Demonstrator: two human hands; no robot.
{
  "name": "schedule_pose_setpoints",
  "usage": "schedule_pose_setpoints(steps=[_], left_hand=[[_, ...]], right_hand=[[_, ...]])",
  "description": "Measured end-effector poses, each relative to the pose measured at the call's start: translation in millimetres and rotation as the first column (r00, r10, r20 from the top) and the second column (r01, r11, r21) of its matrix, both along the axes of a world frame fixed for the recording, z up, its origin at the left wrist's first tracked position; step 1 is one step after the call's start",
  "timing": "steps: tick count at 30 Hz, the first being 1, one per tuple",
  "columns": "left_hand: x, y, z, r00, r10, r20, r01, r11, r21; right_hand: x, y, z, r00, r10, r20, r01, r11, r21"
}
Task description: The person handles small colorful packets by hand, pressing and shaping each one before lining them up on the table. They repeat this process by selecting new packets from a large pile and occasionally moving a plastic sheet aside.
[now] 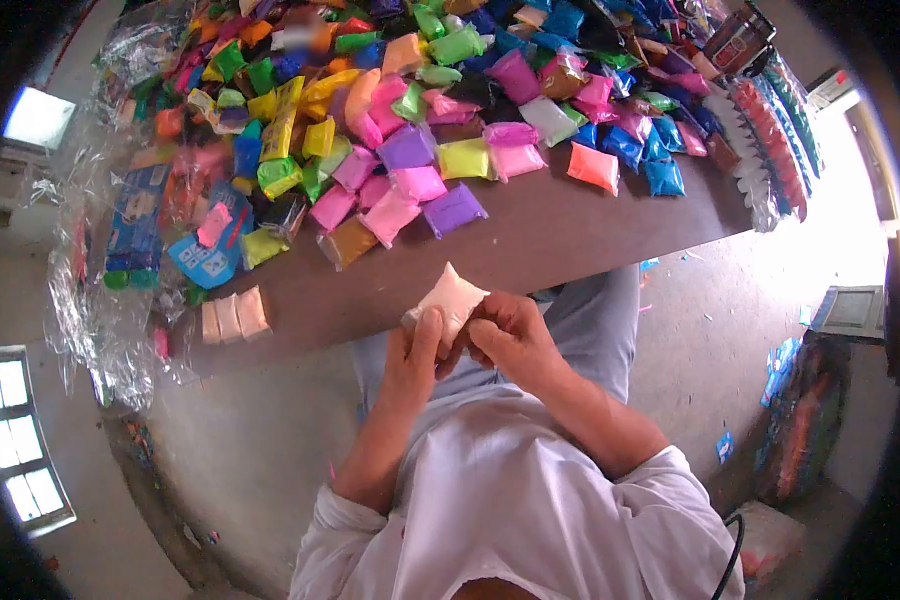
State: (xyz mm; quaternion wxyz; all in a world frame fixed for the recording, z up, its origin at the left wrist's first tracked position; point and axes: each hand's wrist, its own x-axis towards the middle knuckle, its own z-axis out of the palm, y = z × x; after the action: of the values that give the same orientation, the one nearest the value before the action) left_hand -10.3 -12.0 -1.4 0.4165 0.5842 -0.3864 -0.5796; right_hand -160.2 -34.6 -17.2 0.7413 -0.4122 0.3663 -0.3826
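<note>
Observed pinched between left hand (417,345) and right hand (517,337): one pale peach packet (452,295), pillow-shaped. Located just off the near edge of the brown table (570,235), above grey trousers (595,325); tilted, with one corner pointing toward the tabletop. Pressed on the lower left face by the left thumb. Held also at the lower right edge by curled fingers of the right hand; cannot tell exact fingertip placement there, being partly hidden.

Noted on the table, to the left: three peach packets (236,316), lying side by side near the edge. Found beyond these: a blue printed card (213,262) with a small pink packet (213,224) on top. Recorded across the far side: a dense heap of coloured packets (410,150), including a purple packet (456,210) at the near fringe. Sighted slightly apart, to the right: an orange packet (593,168). Noted at far left: crumpled clear plastic wrap (75,270).
</note>
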Motion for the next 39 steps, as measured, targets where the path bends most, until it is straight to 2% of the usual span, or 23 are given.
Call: schedule_pose_setpoints(steps=[2,4,6,7,13,15,16,17,18,20,22,24,28,30,31,34,36,37,39], left_hand=[[-1,0,9,0.995,-0.039,-0.089,0.042,0.999,0.026],[-1,0,9,0.997,-0.039,-0.071,0.039,0.999,0.009],[-2,1,8,0.998,-0.042,-0.053,0.041,0.999,-0.007],[-1,2,7,0.997,-0.061,-0.046,0.06,0.998,-0.035],[3,6,4,0.994,-0.087,-0.066,0.082,0.994,-0.076],[6,8,-4,0.995,-0.086,-0.055,0.081,0.993,-0.088],[9,10,-15,0.995,-0.093,0.043,0.097,0.99,-0.106],[12,11,-23,0.985,-0.097,0.14,0.114,0.986,-0.122],[9,11,-17,0.986,-0.097,0.139,0.115,0.986,-0.123],[1,10,1,0.992,-0.104,0.07,0.109,0.991,-0.075],[5,11,-7,0.984,-0.125,0.126,0.138,0.984,-0.108],[6,12,-9,0.973,-0.144,0.182,0.17,0.975,-0.14],[3,9,-1,0.961,-0.161,0.226,0.205,0.96,-0.189],[2,9,-1,0.951,-0.177,0.255,0.234,0.948,-0.215],[2,9,-2,0.949,-0.193,0.249,0.246,0.948,-0.203],[5,8,4,0.934,-0.22,0.283,0.283,0.936,-0.207],[5,8,7,0.918,-0.234,0.321,0.314,0.922,-0.228],[3,8,8,0.935,-0.227,0.274,0.286,0.937,-0.202],[4,8,6,0.949,-0.217,0.227,0.259,0.95,-0.175]], right_hand=[[-1,1,8,0.999,-0.045,0.015,0.044,0.998,0.04],[0,-1,23,0.996,-0.086,0.028,0.084,0.993,0.079],[2,-2,33,0.982,-0.153,-0.111,0.161,0.985,0.069],[1,-1,29,0.981,-0.156,-0.112,0.164,0.984,0.068],[-8,-2,14,0.987,-0.115,-0.116,0.104,0.99,-0.099],[-11,-4,26,0.995,-0.103,-0.005,0.103,0.994,0.041],[-10,-5,26,0.995,-0.103,-0.005,0.103,0.994,0.041],[-8,-6,26,0.99,-0.102,-0.098,0.101,0.995,-0.016],[-7,-7,25,0.976,-0.106,-0.191,0.094,0.993,-0.073],[-10,-8,18,0.979,-0.092,-0.184,0.077,0.993,-0.085],[-13,-9,15,0.981,-0.075,-0.176,0.059,0.994,-0.096],[-14,-8,15,0.993,-0.098,-0.064,0.092,0.992,-0.088],[-8,-10,23,0.989,-0.144,-0.042,0.139,0.984,-0.112],[-11,-11,21,0.986,-0.05,-0.162,0.024,0.986,-0.164],[-11,-11,19,0.986,-0.05,-0.162,0.023,0.986,-0.164],[-10,-9,14,0.983,-0.111,-0.148,0.089,0.985,-0.147],[-13,-9,15,0.991,-0.126,-0.045,0.128,0.991,0.038],[-13,-11,16,0.991,-0.126,-0.046,0.127,0.991,0.037],[-12,-15,18,0.974,-0.18,0.138,0.166,0.981,0.102]])
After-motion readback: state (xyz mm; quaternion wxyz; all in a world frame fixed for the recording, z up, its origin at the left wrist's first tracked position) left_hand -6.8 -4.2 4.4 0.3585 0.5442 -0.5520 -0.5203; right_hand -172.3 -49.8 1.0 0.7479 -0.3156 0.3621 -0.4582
